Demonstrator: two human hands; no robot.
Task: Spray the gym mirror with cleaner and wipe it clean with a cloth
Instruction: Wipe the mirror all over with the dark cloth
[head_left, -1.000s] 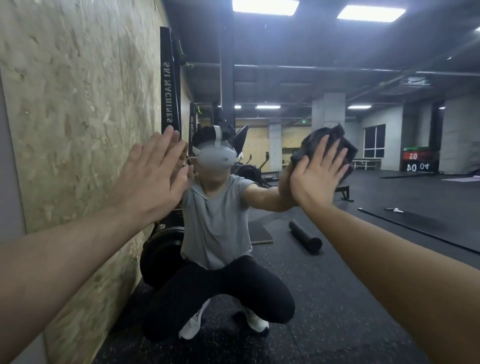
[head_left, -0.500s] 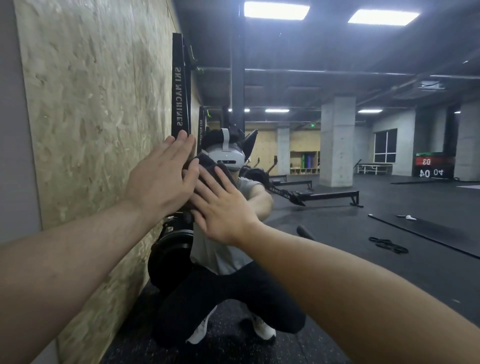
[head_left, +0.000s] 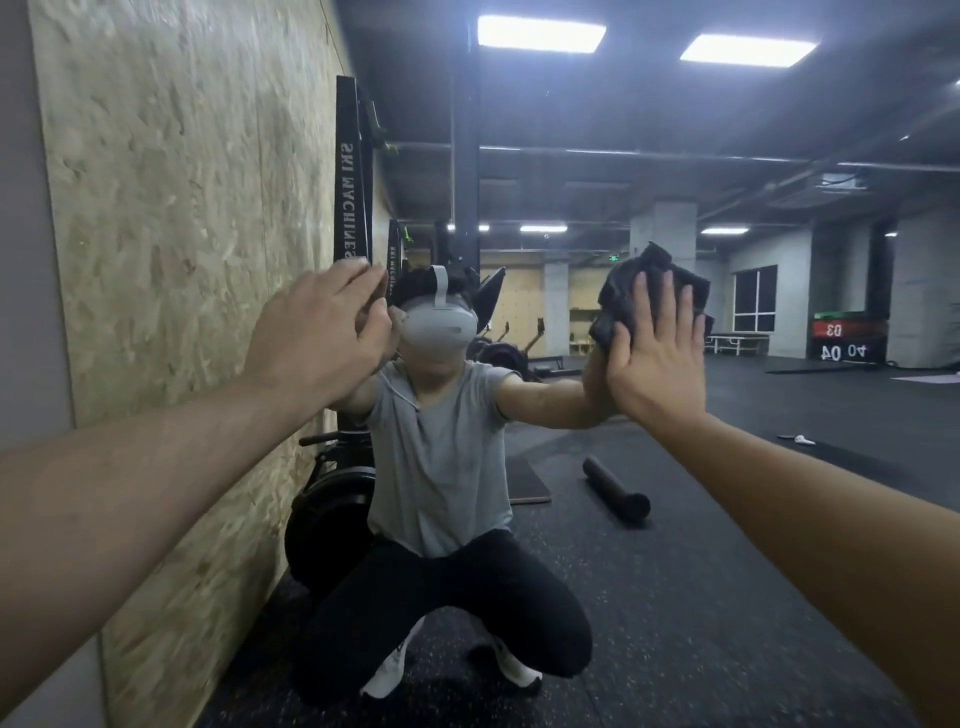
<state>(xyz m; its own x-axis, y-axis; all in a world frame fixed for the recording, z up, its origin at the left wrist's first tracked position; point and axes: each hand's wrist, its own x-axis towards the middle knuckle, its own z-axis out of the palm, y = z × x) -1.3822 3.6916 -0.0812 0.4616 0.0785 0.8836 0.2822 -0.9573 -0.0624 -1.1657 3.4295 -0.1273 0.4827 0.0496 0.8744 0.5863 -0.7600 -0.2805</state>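
Dim gym, seen almost wholly as a reflection: mirror (head_left: 649, 545) filling the view from 12 to 6 o'clock, edged at 9 o'clock by a chipboard wall (head_left: 182, 260). Black cloth (head_left: 623, 296) bunched at 2 o'clock, pressed flat against the glass. Right hand (head_left: 657, 358) spread over the cloth's lower right, fingers straight and together, palm pushing it onto the mirror. Left hand (head_left: 322, 332) at 10 o'clock, near the wall's edge, holding nothing, fingers loosely bent; contact with the glass cannot be told. Between the hands, reflected: crouching figure in grey shirt (head_left: 441, 457) and black trousers, headset (head_left: 439, 327) on. At 4 o'clock of the figure, black foam roller (head_left: 615, 491) lying on the dark speckled floor (head_left: 727, 597). At 8 o'clock of the shirt, weight plate (head_left: 327, 525) leaning by the wall. Ceiling lights (head_left: 540, 34) at 12 o'clock.
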